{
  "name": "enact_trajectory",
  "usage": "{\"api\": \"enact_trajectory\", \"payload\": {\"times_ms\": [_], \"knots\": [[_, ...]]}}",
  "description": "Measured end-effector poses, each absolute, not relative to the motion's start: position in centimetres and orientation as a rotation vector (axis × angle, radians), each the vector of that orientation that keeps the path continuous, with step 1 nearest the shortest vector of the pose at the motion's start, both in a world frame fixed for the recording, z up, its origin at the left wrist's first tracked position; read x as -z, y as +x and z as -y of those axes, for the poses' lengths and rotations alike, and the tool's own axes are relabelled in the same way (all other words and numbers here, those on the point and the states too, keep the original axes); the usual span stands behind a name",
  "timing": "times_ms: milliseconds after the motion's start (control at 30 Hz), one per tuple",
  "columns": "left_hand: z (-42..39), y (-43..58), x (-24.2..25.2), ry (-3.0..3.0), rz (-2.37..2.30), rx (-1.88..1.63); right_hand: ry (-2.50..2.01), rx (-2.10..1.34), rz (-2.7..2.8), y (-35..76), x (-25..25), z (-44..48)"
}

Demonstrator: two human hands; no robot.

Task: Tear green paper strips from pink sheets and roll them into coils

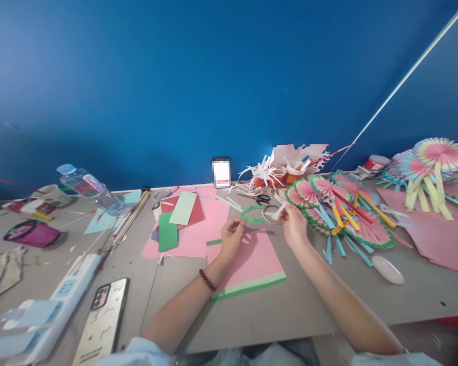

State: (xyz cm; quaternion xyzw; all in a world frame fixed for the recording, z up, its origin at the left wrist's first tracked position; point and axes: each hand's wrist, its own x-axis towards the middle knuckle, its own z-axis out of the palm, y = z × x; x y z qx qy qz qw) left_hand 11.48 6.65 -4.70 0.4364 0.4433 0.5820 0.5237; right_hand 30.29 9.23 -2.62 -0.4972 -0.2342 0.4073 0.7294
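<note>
Over the pink sheet (252, 262), the left hand (232, 236) pinches its fingers. Just past the sheet, the right hand (293, 227) pinches a tape ring (270, 214).

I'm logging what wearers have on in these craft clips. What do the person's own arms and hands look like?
Both forearms are bare, and the left hand and right hand wear no gloves. A bracelet of dark red beads circles the left wrist; the right wrist carries nothing. Pale blue sleeves show at the bottom edge, by the elbows.
</note>
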Motion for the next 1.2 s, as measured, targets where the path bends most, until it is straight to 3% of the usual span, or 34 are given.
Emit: {"api": "enact_trajectory", "payload": {"times_ms": [167,367,433,800,933,1100,1200], "knots": [[-6.6,11.3,4.7,1.019,-1.026,-1.374,-1.089,-0.571,0.624,32.9,-0.7,-10.3],[-6.5,11.6,4.5,1.033,-0.985,-1.355,-1.236,0.069,1.237,33.1,-5.0,-14.8],[-6.5,11.6,4.4,1.052,-0.958,-1.330,-1.268,0.109,1.401,32.4,-5.5,-17.4],[-6.4,12.0,4.1,1.090,-0.889,-1.296,-1.480,-0.157,1.683,31.1,-3.4,-23.2],[-6.2,12.1,3.9,1.114,-0.915,-1.298,-1.428,-0.304,1.555,30.7,-3.5,-20.0],[-6.0,12.2,3.9,1.138,-1.005,-1.402,-1.289,-0.846,1.653,28.9,-3.7,-12.2],[-5.8,12.0,4.0,1.226,-1.065,-1.454,-1.242,-0.912,1.701,27.9,-3.7,-8.3]]}}
